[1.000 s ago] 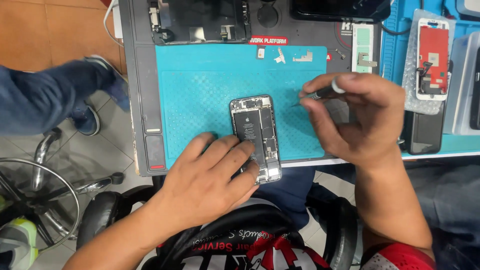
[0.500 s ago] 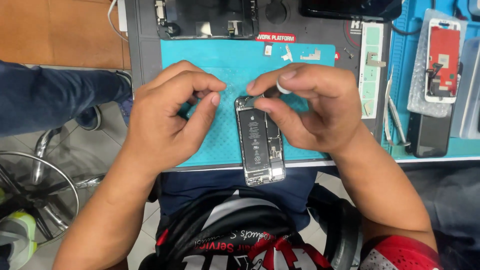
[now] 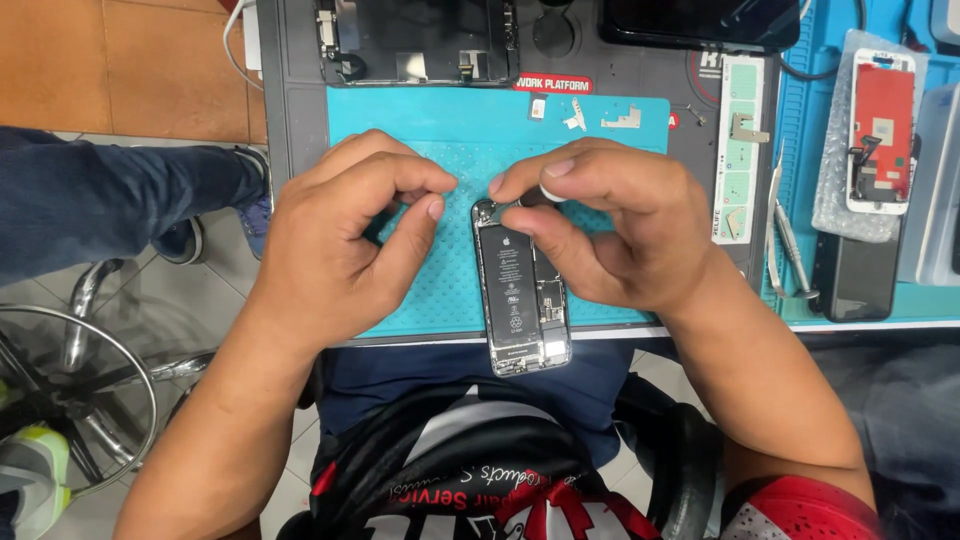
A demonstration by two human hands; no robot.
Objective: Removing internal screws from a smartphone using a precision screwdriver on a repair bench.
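Pinching at the opened phone's (image 3: 520,300) top end, my left hand (image 3: 340,250) stays empty; my right hand (image 3: 620,235) grips a small white part over the counter's near edge.

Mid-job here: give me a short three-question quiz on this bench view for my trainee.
1. True or false: the opened phone lies with its insides facing up.
2. Which end of the phone are both hands working at: A, the far end; B, the near end?
3. What colour is the mat under the phone?

Key:
1. True; its battery shows.
2. A: the left hand and right hand meet at the far end.
3. Teal.
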